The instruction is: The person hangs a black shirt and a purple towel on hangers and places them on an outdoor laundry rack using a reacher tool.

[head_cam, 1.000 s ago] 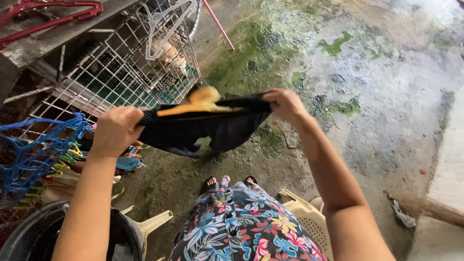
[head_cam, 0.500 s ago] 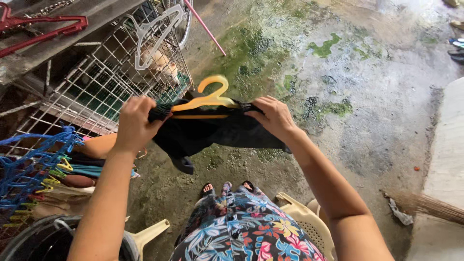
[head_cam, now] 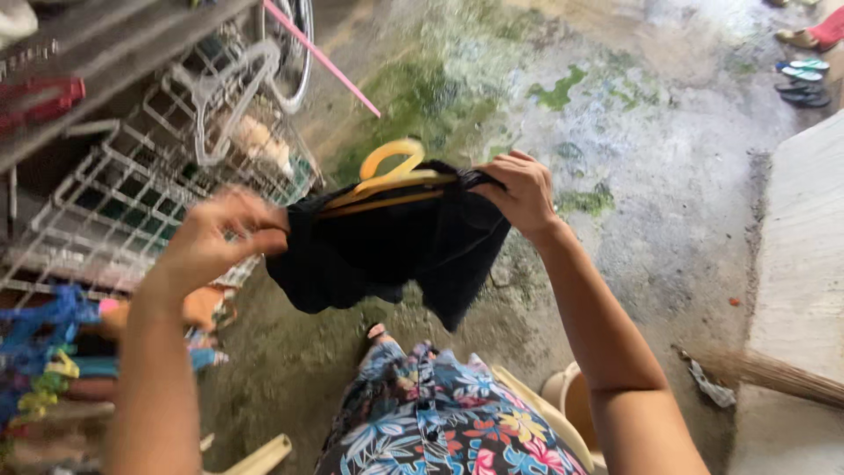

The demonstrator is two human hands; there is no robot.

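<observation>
A black garment [head_cam: 396, 251] hangs on a yellow plastic hanger [head_cam: 391, 171] held out in front of me. My right hand [head_cam: 520, 189] pinches the right end of the hanger and cloth. At the garment's left edge my left hand [head_cam: 220, 242] is blurred, fingers curled on the cloth. The hanger's hook points up and away from me. Below, my flowered clothing [head_cam: 448, 422] and one foot show above the wet concrete floor.
A white wire rack [head_cam: 132, 202] with a white hanger leans at the left, beside blue and yellow plastic hangers [head_cam: 44, 352]. A pink rod [head_cam: 321, 57] crosses above. Cream plastic basins [head_cam: 563, 396] sit by my legs. A broom [head_cam: 765, 374] lies at right; sandals [head_cam: 800, 75] at far right.
Both hands have drawn the garment and hanger nearer to me and a little lower. The garment's hanging cloth has shifted and my left hand is now blurred with motion.
</observation>
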